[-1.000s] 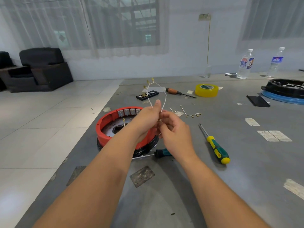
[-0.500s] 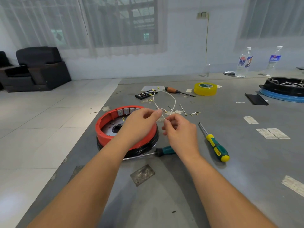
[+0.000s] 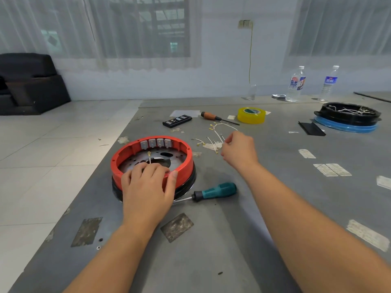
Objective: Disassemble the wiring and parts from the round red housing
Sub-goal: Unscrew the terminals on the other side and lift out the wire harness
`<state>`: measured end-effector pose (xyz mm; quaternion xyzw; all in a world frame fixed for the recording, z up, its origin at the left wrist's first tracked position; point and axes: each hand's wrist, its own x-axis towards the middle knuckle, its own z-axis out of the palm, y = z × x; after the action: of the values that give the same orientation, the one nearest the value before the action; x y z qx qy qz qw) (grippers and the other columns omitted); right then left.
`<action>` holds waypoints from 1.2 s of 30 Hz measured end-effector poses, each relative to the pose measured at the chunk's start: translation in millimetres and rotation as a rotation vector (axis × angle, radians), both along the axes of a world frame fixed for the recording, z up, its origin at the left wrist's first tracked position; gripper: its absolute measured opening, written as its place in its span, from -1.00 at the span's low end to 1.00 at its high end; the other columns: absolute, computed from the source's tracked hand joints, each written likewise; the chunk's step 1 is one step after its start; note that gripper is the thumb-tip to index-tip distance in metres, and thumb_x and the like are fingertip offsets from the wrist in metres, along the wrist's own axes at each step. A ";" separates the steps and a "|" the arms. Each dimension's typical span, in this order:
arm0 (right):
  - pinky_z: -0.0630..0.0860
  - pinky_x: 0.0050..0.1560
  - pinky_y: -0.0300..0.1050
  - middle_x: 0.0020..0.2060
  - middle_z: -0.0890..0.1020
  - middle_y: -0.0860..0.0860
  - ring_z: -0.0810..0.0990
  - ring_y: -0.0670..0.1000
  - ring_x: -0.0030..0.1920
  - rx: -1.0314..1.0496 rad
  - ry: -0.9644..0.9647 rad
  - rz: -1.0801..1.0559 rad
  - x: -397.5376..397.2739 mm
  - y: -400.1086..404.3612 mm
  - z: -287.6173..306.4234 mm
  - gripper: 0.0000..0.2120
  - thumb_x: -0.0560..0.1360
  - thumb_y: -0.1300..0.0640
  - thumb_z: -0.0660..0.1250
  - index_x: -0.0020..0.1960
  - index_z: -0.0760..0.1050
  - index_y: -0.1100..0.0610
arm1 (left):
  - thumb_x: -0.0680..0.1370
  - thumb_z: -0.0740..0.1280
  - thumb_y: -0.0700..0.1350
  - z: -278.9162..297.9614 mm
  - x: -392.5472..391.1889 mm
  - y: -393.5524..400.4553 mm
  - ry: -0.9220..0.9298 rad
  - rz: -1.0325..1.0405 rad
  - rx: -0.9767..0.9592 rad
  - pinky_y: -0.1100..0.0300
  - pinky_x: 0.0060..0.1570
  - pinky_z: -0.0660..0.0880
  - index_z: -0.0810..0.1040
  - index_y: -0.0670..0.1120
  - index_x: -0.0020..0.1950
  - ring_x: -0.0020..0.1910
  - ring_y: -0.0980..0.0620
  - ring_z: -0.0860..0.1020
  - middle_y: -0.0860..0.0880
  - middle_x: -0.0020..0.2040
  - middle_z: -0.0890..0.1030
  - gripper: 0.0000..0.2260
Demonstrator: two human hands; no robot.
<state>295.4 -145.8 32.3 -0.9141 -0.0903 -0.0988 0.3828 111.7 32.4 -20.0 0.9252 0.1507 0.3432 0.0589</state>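
Head view of the disassembly at the bench (image 3: 232,240). The round red housing (image 3: 186,159) sits near the left edge of the bench, on top of a black ring. The left hand (image 3: 148,187) lies over its near rim: the four fingers reach down into the bowl while the thumb presses the outside of the red wall. Whether the fingertips pinch anything inside cannot be told. A single short white wire (image 3: 149,157) with a brass eyelet stands nearly upright from the floor of the housing, just beyond those fingertips, its long axis pointing up and slightly toward the far edge. Four grey blocks (image 3: 155,143) line the far inner wall.

The right hand (image 3: 239,151) is well apart from the housing, toward the middle of the bench, its fingers loosely curled over the heap of loose white wires (image 3: 218,134) lying there. Whether it pinches a strand cannot be told.

The standing wire lies directly ahead of the left fingers, so the left hand is much the nearer. A lift along the wire's upright axis appears to be the likely next move.

A teal-handled screwdriver (image 3: 215,191) lies just beside the housing, on its right.
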 end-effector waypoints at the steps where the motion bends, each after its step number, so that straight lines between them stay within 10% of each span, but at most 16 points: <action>1: 0.63 0.03 0.03 0.00 0.68 0.21 0.65 0.23 0.03 -0.059 0.004 -0.024 13.8 -1.4 3.2 -0.78 0.51 0.25 0.20 0.06 0.57 0.17 | 0.67 0.12 0.17 -1.1 0.1 0.1 -0.010 -0.007 -0.001 -0.09 0.23 0.31 0.70 0.01 0.03 0.24 -0.12 0.55 0.04 0.06 0.70 -0.59; 36: 0.47 -0.04 -0.01 0.16 0.58 0.09 0.48 0.14 0.00 -0.801 0.066 0.087 88.8 -16.5 -5.6 -0.80 0.59 0.02 0.25 0.18 0.52 -0.01 | 0.66 0.15 0.10 -5.3 0.5 3.4 -0.151 -0.082 -0.085 0.03 0.19 0.27 0.64 0.00 -0.02 0.11 -0.04 0.55 0.07 -0.03 0.64 -0.68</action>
<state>384.2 -162.3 26.7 -0.9890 -0.1478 -0.0101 0.0026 112.2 35.8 -25.3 0.8989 0.1221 0.4024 0.1235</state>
